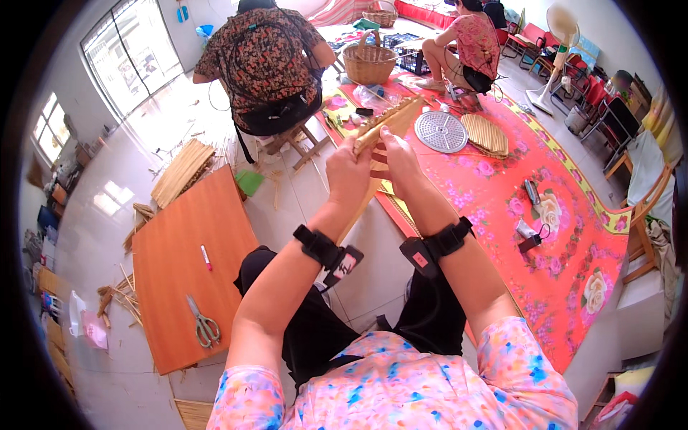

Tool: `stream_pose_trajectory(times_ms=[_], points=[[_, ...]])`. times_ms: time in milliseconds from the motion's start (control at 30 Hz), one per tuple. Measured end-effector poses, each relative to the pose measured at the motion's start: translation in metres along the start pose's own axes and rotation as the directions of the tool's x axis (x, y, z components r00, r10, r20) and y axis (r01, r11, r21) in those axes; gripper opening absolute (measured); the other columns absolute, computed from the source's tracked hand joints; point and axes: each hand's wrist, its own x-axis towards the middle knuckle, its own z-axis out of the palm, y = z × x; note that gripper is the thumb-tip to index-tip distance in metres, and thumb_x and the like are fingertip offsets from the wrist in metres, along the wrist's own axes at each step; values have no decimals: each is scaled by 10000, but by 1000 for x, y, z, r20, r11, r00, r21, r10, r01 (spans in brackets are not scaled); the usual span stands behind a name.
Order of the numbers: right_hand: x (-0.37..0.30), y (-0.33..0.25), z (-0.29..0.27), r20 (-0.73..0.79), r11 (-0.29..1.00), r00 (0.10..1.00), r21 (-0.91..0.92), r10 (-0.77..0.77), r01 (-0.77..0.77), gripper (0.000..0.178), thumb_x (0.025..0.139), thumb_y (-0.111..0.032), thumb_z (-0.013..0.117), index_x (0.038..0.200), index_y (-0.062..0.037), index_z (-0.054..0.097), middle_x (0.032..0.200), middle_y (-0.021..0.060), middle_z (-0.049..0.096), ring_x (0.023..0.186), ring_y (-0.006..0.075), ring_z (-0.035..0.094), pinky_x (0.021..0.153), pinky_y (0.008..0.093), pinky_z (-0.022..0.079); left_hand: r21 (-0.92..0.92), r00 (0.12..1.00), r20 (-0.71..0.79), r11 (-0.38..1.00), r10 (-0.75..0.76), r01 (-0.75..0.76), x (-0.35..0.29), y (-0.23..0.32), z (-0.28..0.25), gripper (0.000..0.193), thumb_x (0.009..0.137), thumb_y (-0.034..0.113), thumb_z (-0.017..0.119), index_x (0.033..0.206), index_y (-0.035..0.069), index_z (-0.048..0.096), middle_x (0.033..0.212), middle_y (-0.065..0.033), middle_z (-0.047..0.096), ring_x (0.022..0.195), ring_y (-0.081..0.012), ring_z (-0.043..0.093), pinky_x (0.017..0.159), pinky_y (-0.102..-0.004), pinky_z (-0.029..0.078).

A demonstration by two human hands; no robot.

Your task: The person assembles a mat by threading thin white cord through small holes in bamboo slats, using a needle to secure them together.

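Both my hands are raised in front of me over the gap beside the red floral cloth. My left hand and my right hand are closed on a straw-coloured piece that looks woven or folded from flat strips. My right thumb presses along its upper face, and a strip hangs below between my forearms. Its far edge looks ragged. Beyond my right hand, a round perforated grey plate lies on the cloth beside a many-sided woven straw mat.
To my left, an orange-brown board bears scissors and a marker. Straw bundles lie beyond it. The red floral cloth carries small devices. Two seated people, a wicker basket and a fan are farther off.
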Motion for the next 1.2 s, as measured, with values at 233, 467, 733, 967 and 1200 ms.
stream_pose_trajectory(times_ms=[233, 467, 733, 967, 1200], points=[[-76, -14, -20, 25, 995, 999, -98, 33, -30, 313, 932, -325, 550, 1045, -37, 597, 910, 24, 586, 809, 109, 556, 681, 288, 484, 184, 944, 324, 974, 63, -128, -74, 30, 2, 626, 804, 61, 592, 1316, -181, 324, 1243, -335, 490, 1075, -432, 573, 875, -429, 510], [-170, -11, -42, 110, 993, 994, -118, -5, 18, 291, 921, -217, 559, 1064, 36, 581, 945, 45, 601, 826, 90, 567, 729, 231, 463, 357, 867, 410, 824, 284, -440, -163, 67, -17, 550, 807, 68, 578, 1244, -220, 407, 1187, -348, 539, 1065, -404, 604, 889, -377, 528], [-188, -33, -65, 5, 845, 996, -530, 86, -70, 362, 929, -274, 593, 1009, 79, 587, 862, 39, 611, 753, 68, 551, 608, 230, 449, 197, 840, 442, 879, 316, -434, -194, 83, -27, 720, 747, 228, 743, 1263, -167, 434, 1135, -318, 569, 1045, -390, 615, 850, -371, 547], [-153, -22, -70, 55, 572, 997, -817, -55, 76, 406, 907, -325, 632, 770, 57, 635, 556, 18, 513, 540, 81, 472, 476, 286, 371, 5, 790, 426, 872, 441, -489, -189, 78, -36, 706, 687, 277, 799, 1237, -72, 527, 1113, -273, 586, 991, -354, 640, 782, -349, 565], [-137, -36, -71, -28, 644, 988, -755, 154, -122, 492, 953, -397, 574, 677, 8, 612, 517, -15, 469, 462, 53, 456, 421, 272, 379, 95, 868, 313, 897, 385, -431, -161, 5, -101, 492, 705, 96, 768, 1156, 15, 588, 1147, -158, 608, 1026, -341, 624, 774, -380, 563]])
